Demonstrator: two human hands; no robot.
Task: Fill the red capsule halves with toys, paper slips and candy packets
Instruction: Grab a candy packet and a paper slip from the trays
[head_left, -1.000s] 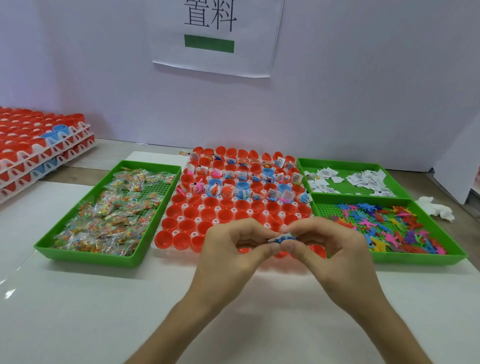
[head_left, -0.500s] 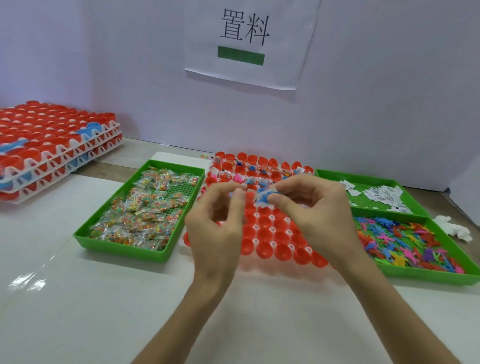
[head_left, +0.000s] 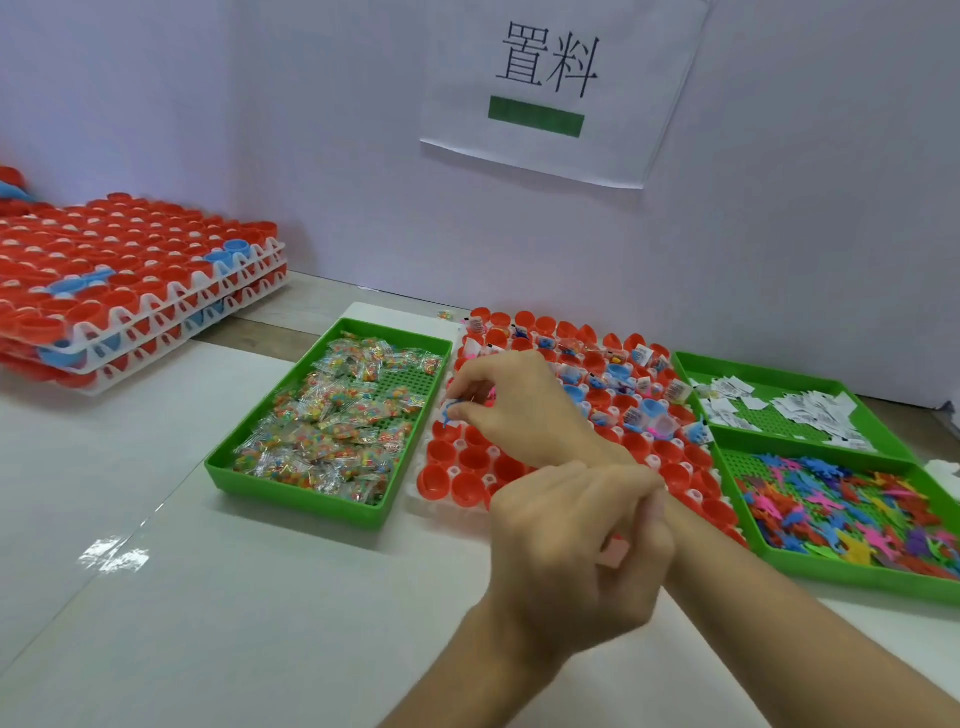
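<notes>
— Count them, left to right?
— Three stacked racks (head_left: 130, 312) far left, one green tray (head_left: 311, 501) of candy packets (head_left: 337, 431), one field of red capsule halves (head_left: 472, 460), then two trays: far tray (head_left: 769, 371) of paper slips (head_left: 810, 410), near tray (head_left: 857, 577) of toys (head_left: 857, 504).
— Hands?
— Right hand (head_left: 519, 410) pinches one blue toy (head_left: 451, 410) over the halves' left edge. Left hand (head_left: 566, 551) is curled nearer — contents unclear.

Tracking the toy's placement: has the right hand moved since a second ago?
Yes. The right hand, pinching a blue toy, has gone left across the capsule tray to its edge beside the candy tray.
</notes>
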